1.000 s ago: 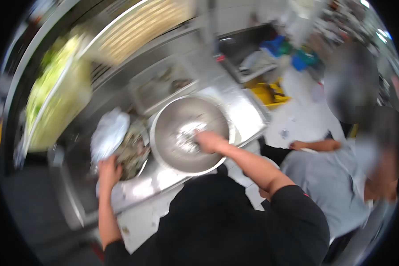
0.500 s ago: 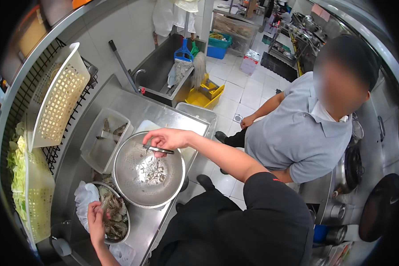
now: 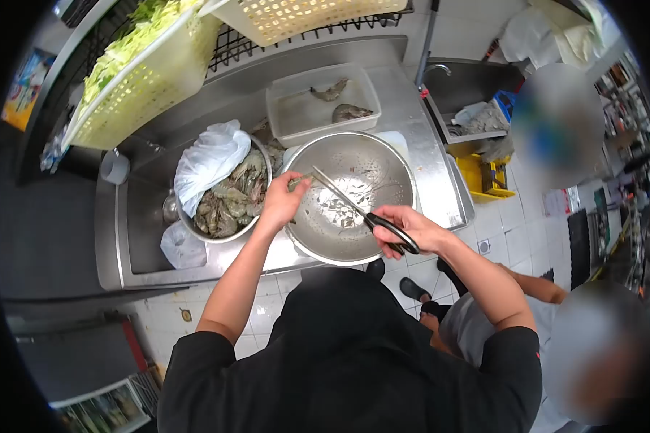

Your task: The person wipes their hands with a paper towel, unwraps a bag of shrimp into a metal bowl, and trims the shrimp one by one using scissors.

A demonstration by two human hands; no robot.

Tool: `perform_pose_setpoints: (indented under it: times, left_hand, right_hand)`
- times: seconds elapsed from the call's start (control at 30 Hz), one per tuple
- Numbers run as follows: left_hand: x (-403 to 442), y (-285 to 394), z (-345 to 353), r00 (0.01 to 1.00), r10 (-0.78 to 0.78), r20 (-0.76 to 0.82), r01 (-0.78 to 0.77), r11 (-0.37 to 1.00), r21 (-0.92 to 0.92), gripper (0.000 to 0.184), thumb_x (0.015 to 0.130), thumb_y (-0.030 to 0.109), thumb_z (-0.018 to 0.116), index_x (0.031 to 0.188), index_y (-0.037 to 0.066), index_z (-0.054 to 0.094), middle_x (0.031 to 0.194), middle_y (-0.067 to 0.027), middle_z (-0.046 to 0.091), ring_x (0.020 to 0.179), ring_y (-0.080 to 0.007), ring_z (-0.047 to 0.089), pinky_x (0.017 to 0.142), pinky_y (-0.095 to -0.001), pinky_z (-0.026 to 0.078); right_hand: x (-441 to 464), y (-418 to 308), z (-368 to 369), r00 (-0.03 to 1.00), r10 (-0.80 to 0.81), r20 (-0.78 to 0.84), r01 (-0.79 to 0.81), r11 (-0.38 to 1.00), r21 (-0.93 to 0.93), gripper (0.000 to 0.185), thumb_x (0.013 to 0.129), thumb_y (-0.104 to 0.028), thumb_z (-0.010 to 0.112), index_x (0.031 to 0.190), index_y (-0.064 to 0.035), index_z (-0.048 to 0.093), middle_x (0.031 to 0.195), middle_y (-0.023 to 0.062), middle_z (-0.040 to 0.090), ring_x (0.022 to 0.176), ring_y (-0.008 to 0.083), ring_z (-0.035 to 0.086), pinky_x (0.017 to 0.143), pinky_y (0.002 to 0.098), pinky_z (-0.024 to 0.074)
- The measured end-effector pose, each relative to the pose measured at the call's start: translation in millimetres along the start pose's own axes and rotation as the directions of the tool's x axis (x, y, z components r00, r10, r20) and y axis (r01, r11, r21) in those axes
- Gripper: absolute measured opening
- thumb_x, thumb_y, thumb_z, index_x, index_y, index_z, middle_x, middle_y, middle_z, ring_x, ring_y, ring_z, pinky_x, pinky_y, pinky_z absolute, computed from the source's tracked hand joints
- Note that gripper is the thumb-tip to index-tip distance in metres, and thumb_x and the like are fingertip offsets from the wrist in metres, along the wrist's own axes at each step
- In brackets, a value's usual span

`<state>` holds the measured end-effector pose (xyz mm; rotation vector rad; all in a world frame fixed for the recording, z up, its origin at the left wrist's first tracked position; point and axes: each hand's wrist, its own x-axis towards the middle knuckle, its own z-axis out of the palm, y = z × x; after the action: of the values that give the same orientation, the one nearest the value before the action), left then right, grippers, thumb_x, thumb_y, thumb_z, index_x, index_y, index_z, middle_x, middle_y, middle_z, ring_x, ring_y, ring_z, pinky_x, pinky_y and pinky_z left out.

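Note:
My left hand [image 3: 282,200] pinches a raw shrimp [image 3: 303,179] above the left side of a metal colander [image 3: 323,242]. In my right hand [image 3: 410,229] is a pair of black-handled scissors [image 3: 373,218], its blades parted and their tips close to the shrimp. Small clipped scraps [image 3: 343,206] lie on the colander's bottom. Left of it stands a metal bowl [image 3: 196,229] heaped with raw shrimps [image 3: 227,209], partly covered by a white plastic bag [image 3: 213,167]. Behind the colander, a translucent tub [image 3: 287,133] contains two shrimps [image 3: 350,112].
Baskets hang over the counter's back, one with shredded cabbage [image 3: 133,54]. A sink basin [image 3: 148,234] lies left of the bowl. At right are another sink [image 3: 451,90], a yellow mop bucket [image 3: 484,177] and a person in a grey shirt [image 3: 473,332] standing close by.
My left hand has come up from the bowl with a shrimp and is over the colander. My right hand has turned the scissors toward it. The view has swung left.

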<state>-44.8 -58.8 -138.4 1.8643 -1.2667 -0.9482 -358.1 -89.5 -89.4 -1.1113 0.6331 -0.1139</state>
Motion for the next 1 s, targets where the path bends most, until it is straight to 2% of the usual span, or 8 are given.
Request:
perform_pose_setpoints:
  times: [0.13, 0.17, 0.23, 0.33, 0.57, 0.63, 0.73, 1.0]
  left_hand:
    - [-11, 6, 4, 0.988, -0.005, -0.151, 0.007, 1.000, 0.011, 0.039, 0.090, 0.029, 0.071, 0.112, -0.003, 0.067, 0.100, -0.0228, 0.072, 0.093, -0.0318, 0.069, 0.087, -0.0384, 0.051]
    - [-16, 8, 6, 0.986, -0.017, -0.166, 0.019, 1.000, 0.009, 0.039, 0.090, 0.029, 0.071, 0.112, -0.003, 0.067, 0.100, -0.0228, 0.072, 0.093, -0.0318, 0.069, 0.087, -0.0384, 0.051]
    - [-24, 14, 10, 0.968, 0.123, -0.220, -0.105, 0.990, 0.092, 0.034, 0.088, 0.026, 0.075, 0.108, -0.001, 0.068, 0.095, -0.0148, 0.072, 0.091, -0.0218, 0.067, 0.085, -0.0342, 0.051]
    - [-34, 25, 11, 0.985, 0.047, -0.169, -0.030, 0.994, 0.101, 0.035, 0.087, 0.025, 0.075, 0.108, -0.002, 0.068, 0.098, -0.0150, 0.072, 0.094, -0.0235, 0.067, 0.087, -0.0349, 0.051]
    - [-28, 17, 7, 0.987, 0.154, -0.037, -0.150, 0.984, 0.097, 0.042, 0.087, 0.030, 0.076, 0.115, -0.001, 0.072, 0.109, -0.0206, 0.074, 0.103, -0.0282, 0.071, 0.091, -0.0357, 0.052]
    - [-29, 19, 4, 0.986, 0.166, 0.029, -0.168, 0.969, 0.182, 0.043, 0.088, 0.034, 0.075, 0.117, 0.002, 0.073, 0.112, -0.0226, 0.072, 0.106, -0.0318, 0.071, 0.092, -0.0362, 0.052]
    - [-21, 18, -4, 0.984, 0.115, 0.136, -0.148, 0.954, 0.262, 0.042, 0.089, 0.035, 0.073, 0.117, 0.004, 0.073, 0.112, -0.0211, 0.072, 0.104, -0.0354, 0.070, 0.092, -0.0380, 0.053]
    - [4, 10, -14, 0.897, 0.319, 0.307, -0.396, 0.888, 0.235, 0.036, 0.087, 0.031, 0.071, 0.113, 0.007, 0.075, 0.111, -0.0170, 0.073, 0.102, -0.0363, 0.069, 0.090, -0.0414, 0.054]
  right_hand:
    - [-6, 4, 2, 0.988, 0.101, 0.120, -0.107, 0.993, 0.047, 0.051, 0.097, -0.043, 0.067, 0.119, 0.0013, 0.054, 0.074, 0.0065, 0.062, 0.059, 0.0141, 0.062, 0.050, 0.0262, 0.0492]
    - [-2, 7, 4, 0.987, 0.094, 0.134, -0.114, 0.982, 0.152, 0.054, 0.096, -0.047, 0.068, 0.117, 0.0011, 0.054, 0.075, 0.0066, 0.061, 0.058, 0.0147, 0.062, 0.048, 0.0264, 0.0491]
    - [7, 11, 8, 0.984, 0.088, 0.155, -0.126, 0.958, 0.257, 0.057, 0.094, -0.051, 0.068, 0.115, 0.0009, 0.054, 0.076, 0.0067, 0.061, 0.056, 0.0153, 0.062, 0.046, 0.0266, 0.0490]
    - [26, 16, 9, 0.999, 0.034, 0.038, -0.047, 0.899, 0.435, 0.062, 0.094, -0.056, 0.065, 0.115, 0.0020, 0.056, 0.078, 0.0082, 0.061, 0.054, 0.0186, 0.062, 0.043, 0.0282, 0.0472]
    - [37, 31, 13, 1.000, 0.013, -0.004, -0.010, 0.924, 0.381, 0.062, 0.098, -0.051, 0.061, 0.128, 0.0042, 0.058, 0.077, 0.0066, 0.064, 0.054, 0.0166, 0.063, 0.044, 0.0274, 0.0482]
    - [39, 31, 25, 0.997, 0.025, -0.067, 0.004, 0.920, 0.392, 0.059, 0.098, -0.047, 0.064, 0.127, 0.0045, 0.059, 0.074, 0.0051, 0.062, 0.052, 0.0153, 0.062, 0.042, 0.0271, 0.0479]
    - [42, 36, 36, 0.966, 0.112, -0.235, -0.028, 0.942, 0.335, 0.043, 0.092, -0.038, 0.075, 0.103, 0.0017, 0.064, 0.067, 0.0035, 0.060, 0.044, 0.0115, 0.057, 0.037, 0.0242, 0.0439]
    - [35, 42, 47, 0.939, 0.075, -0.336, -0.003, 0.977, 0.212, 0.045, 0.091, -0.038, 0.077, 0.104, 0.0041, 0.066, 0.062, 0.0037, 0.060, 0.042, 0.0104, 0.057, 0.035, 0.0228, 0.0429]
